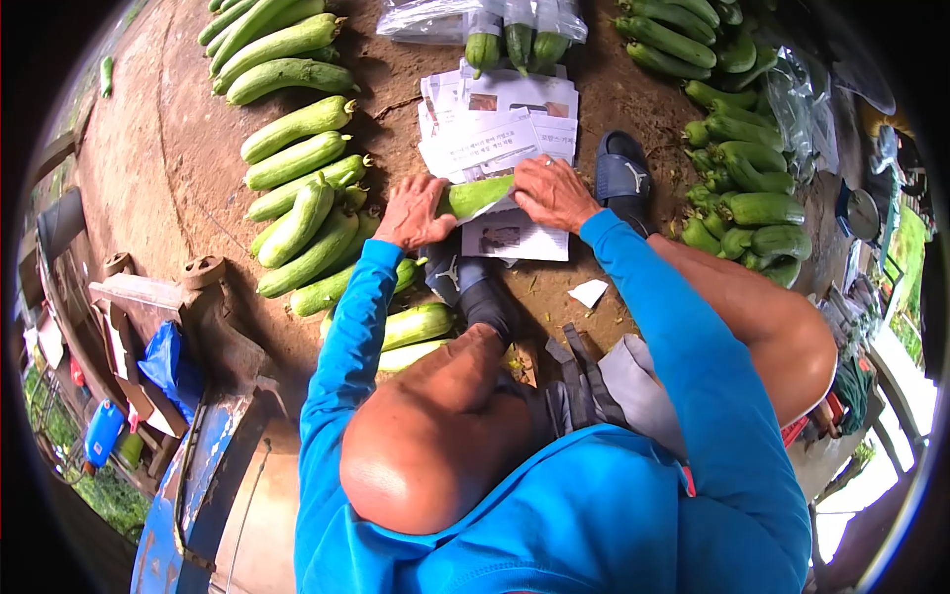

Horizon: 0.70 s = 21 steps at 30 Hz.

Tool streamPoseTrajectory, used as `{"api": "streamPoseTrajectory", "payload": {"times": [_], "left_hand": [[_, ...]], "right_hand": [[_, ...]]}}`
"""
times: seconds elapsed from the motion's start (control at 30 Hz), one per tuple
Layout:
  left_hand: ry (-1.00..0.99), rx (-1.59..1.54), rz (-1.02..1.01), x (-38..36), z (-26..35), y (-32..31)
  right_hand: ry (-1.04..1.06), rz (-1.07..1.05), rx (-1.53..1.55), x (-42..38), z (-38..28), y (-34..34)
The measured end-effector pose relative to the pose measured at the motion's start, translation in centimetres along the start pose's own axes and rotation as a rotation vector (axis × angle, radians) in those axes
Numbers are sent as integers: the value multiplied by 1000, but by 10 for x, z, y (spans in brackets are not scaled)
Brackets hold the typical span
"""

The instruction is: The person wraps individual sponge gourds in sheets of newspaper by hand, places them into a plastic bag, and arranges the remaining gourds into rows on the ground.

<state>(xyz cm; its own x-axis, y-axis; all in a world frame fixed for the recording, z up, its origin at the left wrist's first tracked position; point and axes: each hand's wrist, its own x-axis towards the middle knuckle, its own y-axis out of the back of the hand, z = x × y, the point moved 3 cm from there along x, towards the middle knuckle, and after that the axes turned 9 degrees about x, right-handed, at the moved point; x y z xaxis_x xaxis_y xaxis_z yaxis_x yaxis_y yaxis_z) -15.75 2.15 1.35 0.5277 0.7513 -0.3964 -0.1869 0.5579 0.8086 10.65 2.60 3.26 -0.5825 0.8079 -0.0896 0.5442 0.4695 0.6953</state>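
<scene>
A pale green luffa gourd (473, 197) lies crosswise between my hands, over a stack of printed paper sheets (465, 153). My left hand (414, 211) is closed around its left end, the thumb pointing inward. At the other end, my right hand (554, 188) pinches the edge of a paper sheet (507, 201) that is partly folded over the gourd. The right end of the gourd is hidden under that sheet and my fingers. Below the gourd, another printed sheet (515, 241) with a dark picture lies near my sandal.
Rows of gourds lie on the left (297, 129) and right (757, 178). Plastic-bagged gourds (518, 45) lie beyond the papers. My sandalled feet flank the work spot, with a torn paper scrap (588, 293) on the ground. A rusty metal frame (208, 307) stands left.
</scene>
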Motion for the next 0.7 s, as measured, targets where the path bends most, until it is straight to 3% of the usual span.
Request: {"api": "streamPoseTrajectory", "payload": {"times": [0.03, 0.07, 0.13, 0.17, 0.27, 0.4, 0.47, 0.53, 0.57, 0.63, 0.67, 0.7], "left_hand": [[19, 10, 190, -4, -3, 5], [26, 10, 190, -8, 3, 11], [32, -49, 432, -17, 28, 38], [-57, -18, 485, -18, 42, 39], [-250, 57, 382, -15, 74, 31], [-337, -36, 478, -13, 100, 21], [-224, -72, 424, -5, 102, 21], [74, 48, 430, 4, 86, -6], [123, 60, 361, 6, 75, -11], [106, 93, 373, 12, 66, -18], [130, 84, 350, 17, 65, -17], [152, 68, 341, 24, 63, -14]], "right_hand": [[-79, -85, 36, 9, 7, 3], [-74, -89, 38, 16, 13, 2], [-73, -109, 123, 33, 28, -1], [-58, -138, 173, 41, 33, 0], [-73, -279, 157, 57, 38, 2], [-3, -219, 222, 53, 37, 7], [27, -229, 245, 55, 36, 2], [-57, -247, 250, 62, 38, -4], [-52, -254, 251, 66, 37, -7], [-254, -295, 190, 71, 41, -13], [-250, -298, 186, 72, 45, -15], [-179, -158, 122, 70, 46, -16]]}}
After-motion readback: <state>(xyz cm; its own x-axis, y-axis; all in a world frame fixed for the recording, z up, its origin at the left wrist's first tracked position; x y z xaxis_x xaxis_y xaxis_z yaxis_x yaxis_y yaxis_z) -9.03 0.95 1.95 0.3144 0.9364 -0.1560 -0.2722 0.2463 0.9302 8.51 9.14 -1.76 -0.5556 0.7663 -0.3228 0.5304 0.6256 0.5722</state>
